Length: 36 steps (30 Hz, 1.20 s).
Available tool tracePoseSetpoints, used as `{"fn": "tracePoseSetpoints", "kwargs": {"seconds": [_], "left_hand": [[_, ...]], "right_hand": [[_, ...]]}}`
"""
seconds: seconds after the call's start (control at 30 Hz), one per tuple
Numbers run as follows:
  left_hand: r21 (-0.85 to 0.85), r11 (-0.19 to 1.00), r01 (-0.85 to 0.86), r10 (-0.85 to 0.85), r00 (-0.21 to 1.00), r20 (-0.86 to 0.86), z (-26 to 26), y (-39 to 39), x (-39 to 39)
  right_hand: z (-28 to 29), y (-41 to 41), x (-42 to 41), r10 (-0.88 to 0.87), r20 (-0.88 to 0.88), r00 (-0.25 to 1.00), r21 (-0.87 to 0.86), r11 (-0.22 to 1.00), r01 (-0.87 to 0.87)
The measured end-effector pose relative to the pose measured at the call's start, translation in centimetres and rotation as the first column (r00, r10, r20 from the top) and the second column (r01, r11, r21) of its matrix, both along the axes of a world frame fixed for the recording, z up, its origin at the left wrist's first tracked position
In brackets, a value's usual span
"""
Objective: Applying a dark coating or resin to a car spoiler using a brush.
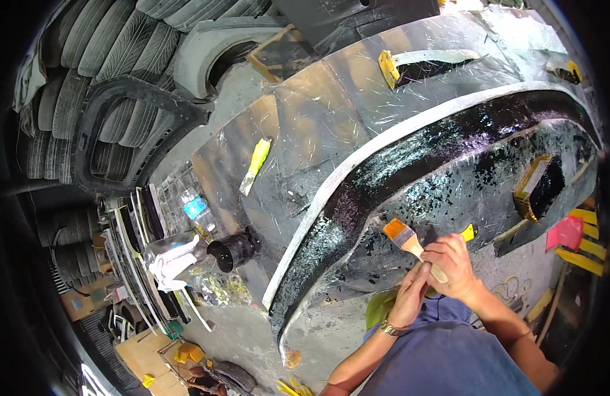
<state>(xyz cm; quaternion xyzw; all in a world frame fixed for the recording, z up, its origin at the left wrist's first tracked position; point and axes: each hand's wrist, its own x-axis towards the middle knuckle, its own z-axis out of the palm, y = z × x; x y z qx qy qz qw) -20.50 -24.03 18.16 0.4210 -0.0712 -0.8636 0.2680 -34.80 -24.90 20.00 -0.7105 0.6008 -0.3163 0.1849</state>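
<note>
My right hand (448, 265) is closed around the wooden handle of a flat paintbrush (403, 236) with orange bristles, which point up and left. My left hand (409, 297), with a metal-band watch on its wrist, touches the handle's lower end beside the right hand; whether it grips is unclear. Beyond the brush lies a long curved mold (414, 153), pale along its outer rim, its dark inner face glossy and flecked with shiny fibres. A yellow-handled scraper (468, 231) lies just behind my right hand, partly hidden.
On the worktable (305, 109) lie a yellow-handled putty knife (255, 166), a black cup (230, 253) on its side and a smaller curved piece (433, 57). At the right stands a yellowish box-shaped piece (530, 188). Stacked tires (107, 44) and a plastic bottle (198, 210) are at the left.
</note>
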Motion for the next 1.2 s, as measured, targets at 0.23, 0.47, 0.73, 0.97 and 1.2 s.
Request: {"fn": "tracePoseSetpoints", "kwargs": {"seconds": [0.23, 0.47, 0.73, 0.97, 1.2], "left_hand": [[-0.242, 0.968, 0.063, -0.019, 0.984, 0.180, 0.6, -1.6, -1.0], [-0.378, 0.897, 0.231, -0.033, 0.886, 0.463, 1.4, -0.9, 3.3], [-0.451, 0.880, 0.148, 0.251, 0.662, 0.706, 4.4, -1.9, 8.8], [-0.361, 0.714, 0.599, -0.052, 0.560, 0.827, 1.2, 1.5, 9.4], [-0.311, 0.461, 0.831, -0.175, 0.429, 0.886, -3.7, 4.3, 8.7]], "right_hand": [[-0.9, 2.7, -4.3, -0.093, 0.101, 0.990, 0.286, 0.956, 0.061], [-8.5, 6.3, -9.0, 0.168, -0.336, 0.927, 0.423, 0.906, -0.011], [-0.8, -4.7, -7.5, 0.040, 0.133, 0.990, 0.466, 0.879, -0.098], [-2.3, -13.6, -3.9, 0.225, -0.011, 0.974, 0.320, 0.924, -0.209], [-5.9, -17.3, 0.8, 0.480, -0.415, 0.773, 0.267, 0.876, -0.401]]}}
